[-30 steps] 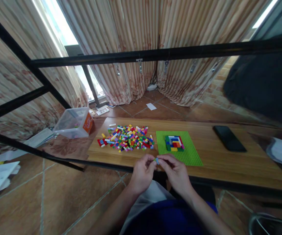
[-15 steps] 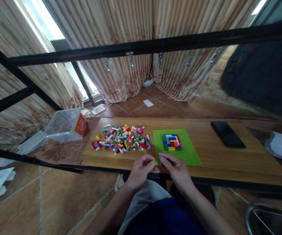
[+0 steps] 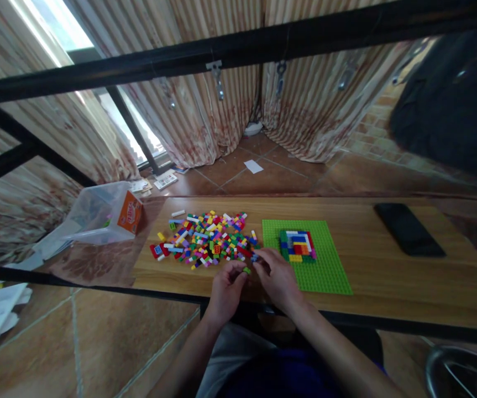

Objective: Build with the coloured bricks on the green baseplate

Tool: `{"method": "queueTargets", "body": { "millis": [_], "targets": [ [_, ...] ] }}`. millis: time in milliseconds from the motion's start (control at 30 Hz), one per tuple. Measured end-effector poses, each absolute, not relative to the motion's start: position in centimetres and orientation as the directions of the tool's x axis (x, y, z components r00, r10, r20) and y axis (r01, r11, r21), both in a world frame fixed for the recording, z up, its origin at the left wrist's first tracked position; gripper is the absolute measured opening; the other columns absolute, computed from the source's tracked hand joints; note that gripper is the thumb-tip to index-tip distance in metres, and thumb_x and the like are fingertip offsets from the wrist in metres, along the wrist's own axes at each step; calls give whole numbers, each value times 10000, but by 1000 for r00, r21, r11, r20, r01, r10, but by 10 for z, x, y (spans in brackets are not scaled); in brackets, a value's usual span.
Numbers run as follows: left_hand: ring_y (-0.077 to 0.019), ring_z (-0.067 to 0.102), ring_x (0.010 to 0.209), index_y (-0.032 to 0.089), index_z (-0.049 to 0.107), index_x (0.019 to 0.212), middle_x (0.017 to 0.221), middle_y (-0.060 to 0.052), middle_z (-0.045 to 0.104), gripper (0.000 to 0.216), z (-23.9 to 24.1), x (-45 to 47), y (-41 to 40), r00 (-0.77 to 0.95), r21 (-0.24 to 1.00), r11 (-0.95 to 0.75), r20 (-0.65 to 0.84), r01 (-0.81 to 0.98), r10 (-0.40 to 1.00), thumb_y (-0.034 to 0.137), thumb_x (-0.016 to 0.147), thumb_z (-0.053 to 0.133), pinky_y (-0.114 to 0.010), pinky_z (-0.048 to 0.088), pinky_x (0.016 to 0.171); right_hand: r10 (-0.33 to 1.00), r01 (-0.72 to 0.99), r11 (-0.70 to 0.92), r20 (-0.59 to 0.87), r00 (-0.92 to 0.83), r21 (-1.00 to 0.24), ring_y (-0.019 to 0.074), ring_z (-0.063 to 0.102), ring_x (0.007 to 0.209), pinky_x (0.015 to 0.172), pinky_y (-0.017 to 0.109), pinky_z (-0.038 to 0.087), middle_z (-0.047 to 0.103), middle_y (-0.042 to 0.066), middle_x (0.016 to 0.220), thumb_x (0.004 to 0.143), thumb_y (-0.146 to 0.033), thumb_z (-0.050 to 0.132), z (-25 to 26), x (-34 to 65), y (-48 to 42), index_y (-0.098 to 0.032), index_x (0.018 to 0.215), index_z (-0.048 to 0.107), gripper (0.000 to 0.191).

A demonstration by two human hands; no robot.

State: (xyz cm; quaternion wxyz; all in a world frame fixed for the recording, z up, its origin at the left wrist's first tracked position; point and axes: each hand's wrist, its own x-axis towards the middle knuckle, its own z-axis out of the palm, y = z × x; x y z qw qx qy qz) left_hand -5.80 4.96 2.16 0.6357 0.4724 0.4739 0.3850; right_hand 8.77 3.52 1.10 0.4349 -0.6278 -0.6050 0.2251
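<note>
My left hand [image 3: 226, 288] pinches a small lime-green brick [image 3: 246, 270] between thumb and fingertips, just above the wooden tabletop. Close beside it, my right hand [image 3: 278, 278] has its fingertips closed around a small blue brick [image 3: 255, 257] at the right edge of the loose brick pile [image 3: 209, 243]. The pile is a mix of many colours. To the right lies a green baseplate [image 3: 331, 271], its near-left part hidden by my right hand. A low square build [image 3: 298, 247] of coloured bricks sits on it, with red, blue and yellow bricks inside its border.
A black phone [image 3: 408, 229] lies on the right of the wooden table [image 3: 358, 215]. A clear plastic box [image 3: 97, 213] with an orange label stands at the left. A black metal bar [image 3: 242, 47] crosses in front of the curtains [image 3: 221, 121].
Both hands have moved left and away from the baseplate's near edge, toward the brick pile. My right hand has reached its edge with the blue brick. The camera view has shifted slightly.
</note>
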Motion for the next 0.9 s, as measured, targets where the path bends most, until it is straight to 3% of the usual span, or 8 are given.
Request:
{"method": "queueTargets", "body": {
  "millis": [167, 367, 567, 733, 900],
  "targets": [
    [-154, 651, 858, 180, 582, 942, 883, -17, 691, 179, 24, -50, 50, 394, 976, 210, -174, -50, 902, 240, 798, 669, -258, 480, 792, 975, 416, 167, 214, 68, -894, 175, 621, 1034, 924, 347, 510, 663, 61, 1094, 933, -236, 473, 24, 91, 10, -266, 1120, 672, 274],
    [-126, 628, 786, 177, 538, 977, 840, -4, 682, 259, 25, -36, 47, 538, 935, 327, -206, -138, 817, 235, 784, 701, -223, 445, 739, 994, 290, 61, 84, 70, -955, 163, 614, 1023, 906, 326, 501, 644, 46, 1066, 922, -273, 533, 28, 114, -8, -267, 1100, 678, 230],
    [-97, 569, 671, 177, 520, 1024, 775, 18, 649, 346, 28, -20, 47, 615, 907, 412, -277, -85, 738, 287, 769, 727, -216, 430, 669, 992, 239, -22, 8, 124, -971, 160, 616, 1014, 891, 317, 501, 641, 31, 1069, 911, -318, 569, 30, 132, -23, -280, 1067, 672, 190],
    [-134, 619, 756, 169, 525, 1070, 871, -33, 690, 364, 29, -13, 48, 616, 919, 393, -291, -33, 732, 328, 794, 702, -250, 467, 709, 974, 377, -4, 81, 210, -926, 179, 618, 1036, 891, 332, 516, 639, 47, 1081, 915, -360, 568, 26, 153, -27, -278, 1037, 685, 188],
    [-117, 611, 677, 159, 553, 1042, 865, -29, 677, 309, 23, -14, 50, 567, 943, 332, -273, 0, 777, 351, 825, 661, -261, 465, 688, 896, 645, 5, 290, 336, -764, 201, 632, 998, 886, 369, 530, 640, 70, 1057, 905, -352, 573, 14, 203, -14, -246, 1034, 703, 212]
  ]
}}
